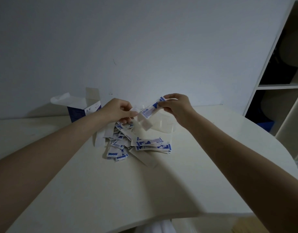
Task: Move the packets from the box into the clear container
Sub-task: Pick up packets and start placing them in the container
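The right hand (pixel 176 105) pinches a blue-and-white packet (pixel 150 110) above the clear container (pixel 163 125). The left hand (pixel 118 111) grips the container's near edge, fingers curled. Loose packets (pixel 136 143) lie heaped on the white table (pixel 144 190) by the open box (pixel 82 107).

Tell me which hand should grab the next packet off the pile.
Left, probably. The left hand sits right above the far end of the pile of packets, beside the clear container. The right hand is busy: its grip pinches a packet above the container.
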